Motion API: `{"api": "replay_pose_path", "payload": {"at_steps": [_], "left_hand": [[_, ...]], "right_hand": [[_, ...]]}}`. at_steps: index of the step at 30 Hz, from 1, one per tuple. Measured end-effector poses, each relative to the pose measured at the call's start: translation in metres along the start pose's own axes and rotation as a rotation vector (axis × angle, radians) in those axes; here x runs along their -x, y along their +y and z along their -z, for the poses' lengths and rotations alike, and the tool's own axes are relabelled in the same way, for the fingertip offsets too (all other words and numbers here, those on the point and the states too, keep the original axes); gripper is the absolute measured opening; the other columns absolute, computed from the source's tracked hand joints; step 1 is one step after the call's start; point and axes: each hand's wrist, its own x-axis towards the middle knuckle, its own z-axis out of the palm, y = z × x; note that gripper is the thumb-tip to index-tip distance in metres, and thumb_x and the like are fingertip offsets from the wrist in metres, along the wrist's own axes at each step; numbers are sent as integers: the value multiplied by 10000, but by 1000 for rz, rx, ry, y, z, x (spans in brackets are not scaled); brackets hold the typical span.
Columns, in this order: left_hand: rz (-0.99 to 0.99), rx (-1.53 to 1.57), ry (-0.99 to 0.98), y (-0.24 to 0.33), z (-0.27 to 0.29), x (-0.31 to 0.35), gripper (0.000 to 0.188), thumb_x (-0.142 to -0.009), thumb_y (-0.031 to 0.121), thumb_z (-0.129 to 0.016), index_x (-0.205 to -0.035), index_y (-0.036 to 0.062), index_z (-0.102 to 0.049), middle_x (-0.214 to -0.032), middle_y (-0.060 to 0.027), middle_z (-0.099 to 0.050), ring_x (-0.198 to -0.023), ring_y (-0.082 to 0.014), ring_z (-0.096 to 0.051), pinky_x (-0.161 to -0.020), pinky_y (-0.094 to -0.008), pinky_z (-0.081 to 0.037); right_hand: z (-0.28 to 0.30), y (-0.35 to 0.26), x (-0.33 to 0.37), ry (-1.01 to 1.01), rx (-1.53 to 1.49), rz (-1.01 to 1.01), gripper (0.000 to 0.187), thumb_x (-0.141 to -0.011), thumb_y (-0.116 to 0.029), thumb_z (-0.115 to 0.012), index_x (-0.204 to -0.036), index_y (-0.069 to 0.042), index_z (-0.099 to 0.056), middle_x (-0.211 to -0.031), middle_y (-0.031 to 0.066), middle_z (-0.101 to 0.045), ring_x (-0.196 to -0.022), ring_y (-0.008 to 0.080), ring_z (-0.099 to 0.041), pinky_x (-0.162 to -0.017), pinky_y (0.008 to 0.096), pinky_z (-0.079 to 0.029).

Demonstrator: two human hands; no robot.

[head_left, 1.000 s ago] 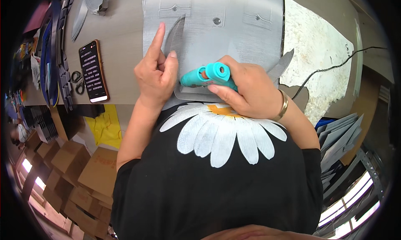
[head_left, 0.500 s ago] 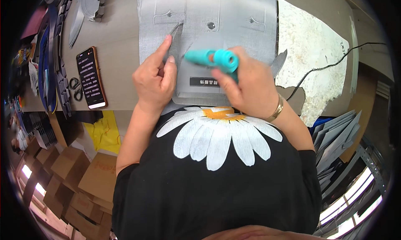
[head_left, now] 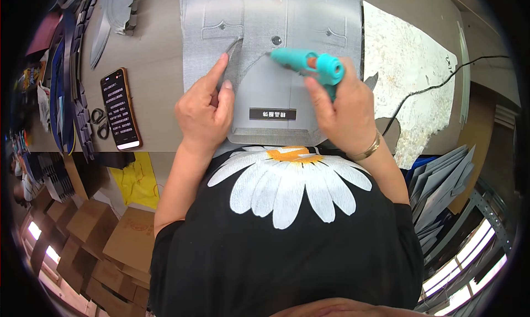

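Note:
A grey sheet (head_left: 265, 19) printed like a shirt, with pockets, a button and a black label (head_left: 272, 114), lies on the table in front of me. My left hand (head_left: 205, 110) rests on its left side, index finger stretched along a grey collar flap (head_left: 234, 56) and thumb against it, the other fingers curled. In my right hand (head_left: 348, 104) is a turquoise glue gun (head_left: 306, 60), gripped round its handle. Its nozzle points left, just over the curved collar edge below the button. Whether the tip touches the sheet, I cannot tell.
A phone (head_left: 121, 110) and black-handled scissors (head_left: 100, 123) lie at the left. White, glue-crusted board (head_left: 411, 68) sits at the right with a black cable (head_left: 425, 92) across it. Grey pieces (head_left: 444, 176) are stacked lower right; cardboard boxes (head_left: 130, 237) stand lower left.
The glue gun in my right hand has moved right and slightly away from me, its nozzle travelling along the collar edge. My left hand stays nearly in place.

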Motion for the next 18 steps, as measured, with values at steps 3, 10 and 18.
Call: {"api": "replay_pose_path", "payload": {"at_steps": [3, 10, 18], "left_hand": [[15, -43, -41, 4, 2, -2, 409, -817, 54, -670, -1222, 101, -712, -651, -56, -548, -512, -162, -499, -515, -306, -426], [-75, -176, -26, 15, 1, -27, 358, -797, 112, -792, -1150, 78, -742, -823, -56, -611, -609, -121, -506, -564, -266, -434], [1, 74, -53, 13, -13, -32, 185, -868, 107, -736, -1032, 26, -760, -768, -81, -604, -644, -180, -572, -589, -306, -453]], "right_hand": [[1, 3, 1, 26, -33, -23, 314, -918, -262, -682, -1017, -26, -500, -605, 141, -584, -542, 355, -620, -486, 420, -472], [0, 7, 1, 61, -22, 5, 333, -921, -245, -677, -1078, -14, -496, -616, 143, -600, -545, 351, -624, -481, 418, -466], [-2, 14, 3, 100, -300, -57, 347, -942, -254, -655, -1106, 15, -509, -686, 167, -650, -604, 362, -658, -539, 414, -500]]}}
